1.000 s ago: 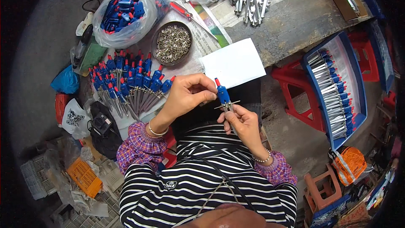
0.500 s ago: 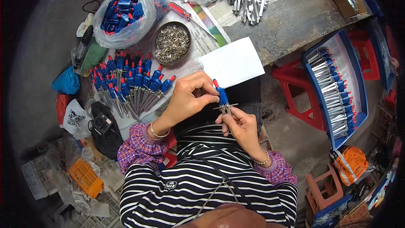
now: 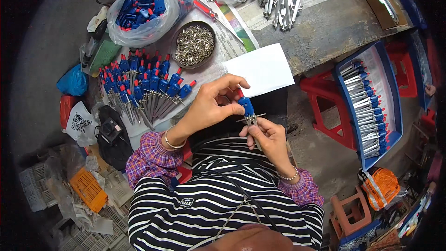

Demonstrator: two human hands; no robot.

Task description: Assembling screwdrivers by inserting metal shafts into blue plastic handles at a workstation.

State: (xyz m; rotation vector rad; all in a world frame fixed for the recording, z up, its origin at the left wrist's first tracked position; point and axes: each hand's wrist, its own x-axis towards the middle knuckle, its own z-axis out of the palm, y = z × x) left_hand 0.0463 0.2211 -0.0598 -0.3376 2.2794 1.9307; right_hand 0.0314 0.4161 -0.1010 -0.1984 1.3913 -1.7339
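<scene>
Between my two hands is a blue-handled metal piece point(image 3: 246, 105) with a red tip, held over my lap with the tip pointing away from me. My right hand point(image 3: 267, 135) pinches its metal shanks just below the blue body, where thin pins stick out sideways. The thumb of my left hand point(image 3: 214, 104) presses on the blue body, its index finger stretched above the red tip; the other fingers are curled, partly hidden. To the left lie several similar blue-handled pieces point(image 3: 147, 83) in a fanned pile, red tips away from me.
A bowl of small metal rivets point(image 3: 193, 46), a plastic bag of blue handles point(image 3: 139, 11), a red-handled screwdriver point(image 3: 206, 10) and metal strips point(image 3: 278, 0) lie on the table. Beyond my hands is a white sheet point(image 3: 262, 70). A blue tray point(image 3: 392, 97) of such pieces sits right, by red stools point(image 3: 320, 107).
The index finger of my left hand has lifted off the piece and stretched out past the red tip. My right hand keeps its pinch on the metal shanks. The view has shifted slightly.
</scene>
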